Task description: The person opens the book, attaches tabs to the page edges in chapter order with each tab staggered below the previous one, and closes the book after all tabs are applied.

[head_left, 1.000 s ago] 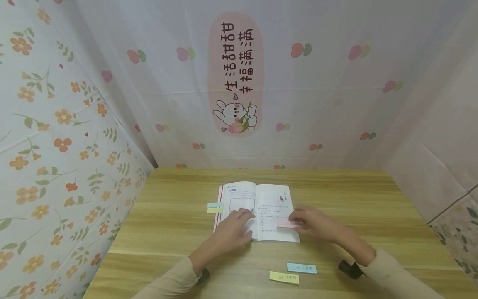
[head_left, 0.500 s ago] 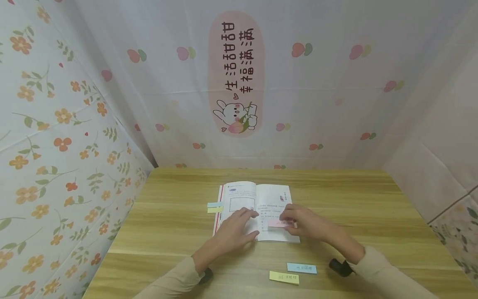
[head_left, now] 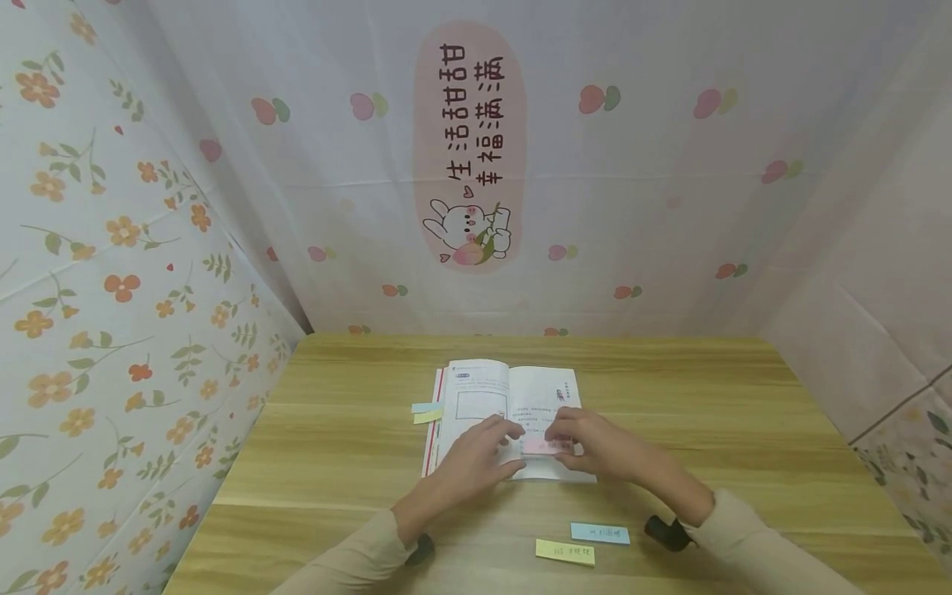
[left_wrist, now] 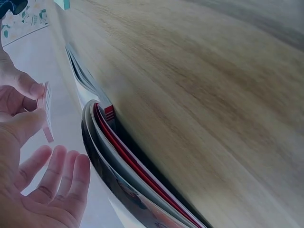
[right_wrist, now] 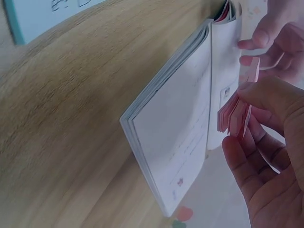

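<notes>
An open book lies on the table with printed pages up. My right hand pinches a pad of pink sticky notes between thumb and fingers, over the right-hand page. Its sheets fan apart at one end in the right wrist view, where the pad is held above the paper. Handwriting shows on its top sheet. My left hand is over the left page near the fold, fingers spread and relaxed. Seen from the left wrist, the left thumb overlaps the edge of the pink pad.
Blue and yellow sticky note pads with handwriting lie on the table in front of the book. A blue tab and a yellow tab stick out from the book's left edge. Patterned curtains stand behind the table.
My right hand has moved left across the right page with the pink sticky note pad. My left hand has shifted slightly right, towards the pad.
</notes>
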A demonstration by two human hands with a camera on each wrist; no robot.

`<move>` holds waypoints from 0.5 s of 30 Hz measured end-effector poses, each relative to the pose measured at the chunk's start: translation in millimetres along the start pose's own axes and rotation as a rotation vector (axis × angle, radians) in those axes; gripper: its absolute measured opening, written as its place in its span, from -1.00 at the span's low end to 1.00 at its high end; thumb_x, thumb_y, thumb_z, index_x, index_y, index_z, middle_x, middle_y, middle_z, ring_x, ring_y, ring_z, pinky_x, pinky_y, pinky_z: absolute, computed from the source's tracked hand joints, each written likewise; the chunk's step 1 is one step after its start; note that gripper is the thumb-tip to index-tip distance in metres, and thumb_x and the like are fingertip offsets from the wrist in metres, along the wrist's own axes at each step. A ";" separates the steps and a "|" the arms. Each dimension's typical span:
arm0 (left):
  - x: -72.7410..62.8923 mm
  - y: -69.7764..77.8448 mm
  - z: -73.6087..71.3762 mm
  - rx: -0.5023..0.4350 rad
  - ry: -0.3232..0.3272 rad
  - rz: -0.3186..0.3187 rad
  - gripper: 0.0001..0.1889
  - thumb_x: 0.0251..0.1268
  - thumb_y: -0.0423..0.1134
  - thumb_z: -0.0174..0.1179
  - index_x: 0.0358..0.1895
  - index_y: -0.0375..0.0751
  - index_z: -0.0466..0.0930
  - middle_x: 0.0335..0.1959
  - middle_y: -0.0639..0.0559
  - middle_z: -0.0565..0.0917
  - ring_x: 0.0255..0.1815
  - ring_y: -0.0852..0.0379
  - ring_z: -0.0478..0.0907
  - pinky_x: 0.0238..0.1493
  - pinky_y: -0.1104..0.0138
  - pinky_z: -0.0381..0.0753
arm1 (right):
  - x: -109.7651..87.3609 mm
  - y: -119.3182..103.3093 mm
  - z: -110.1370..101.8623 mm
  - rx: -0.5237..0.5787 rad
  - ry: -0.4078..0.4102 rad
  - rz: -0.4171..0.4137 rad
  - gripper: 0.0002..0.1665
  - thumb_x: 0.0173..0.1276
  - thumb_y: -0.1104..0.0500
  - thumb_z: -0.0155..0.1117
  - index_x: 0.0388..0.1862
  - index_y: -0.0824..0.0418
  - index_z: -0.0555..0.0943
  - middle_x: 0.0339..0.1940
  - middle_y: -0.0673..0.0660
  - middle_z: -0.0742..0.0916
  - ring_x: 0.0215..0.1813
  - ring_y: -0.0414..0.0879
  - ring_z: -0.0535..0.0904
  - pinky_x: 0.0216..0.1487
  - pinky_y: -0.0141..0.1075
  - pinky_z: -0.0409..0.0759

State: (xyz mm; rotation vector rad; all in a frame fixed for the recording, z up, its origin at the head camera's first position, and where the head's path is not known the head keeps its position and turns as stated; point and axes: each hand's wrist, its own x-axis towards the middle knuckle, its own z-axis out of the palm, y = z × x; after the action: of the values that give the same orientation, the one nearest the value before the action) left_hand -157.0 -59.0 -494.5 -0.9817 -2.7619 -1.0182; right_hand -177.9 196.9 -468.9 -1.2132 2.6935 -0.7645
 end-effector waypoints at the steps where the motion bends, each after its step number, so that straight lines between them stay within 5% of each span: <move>1: 0.3 0.6 0.1 -0.002 -0.003 -0.002 -0.63 0.27 -0.15 0.45 0.08 -0.13 0.63 -0.03 0.15 0.62 -0.06 0.21 0.62 -0.08 0.44 0.60 | 0.5 -0.9 0.0 0.001 0.001 -0.005 -0.73 0.23 0.34 0.50 -0.10 0.16 0.73 -0.25 -0.15 0.60 -0.29 -0.26 0.47 -0.29 -0.42 0.56; 15: 1.7 3.4 -0.3 -0.025 -0.005 -0.012 -0.80 0.26 -0.28 0.44 -0.09 -0.14 0.69 -0.17 0.12 0.66 -0.22 0.26 0.63 -0.20 0.50 0.60 | 6.5 -10.2 4.2 0.030 -0.010 -0.007 -0.76 0.26 0.34 0.47 -0.10 0.15 0.72 -0.23 -0.14 0.60 -0.27 -0.24 0.49 -0.28 -0.42 0.57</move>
State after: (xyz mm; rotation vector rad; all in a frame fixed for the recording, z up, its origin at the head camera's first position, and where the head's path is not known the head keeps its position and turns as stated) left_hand -156.4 -56.2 -491.9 -0.9732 -2.7692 -1.0562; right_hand -174.2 184.8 -466.9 -1.2168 2.6609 -0.7946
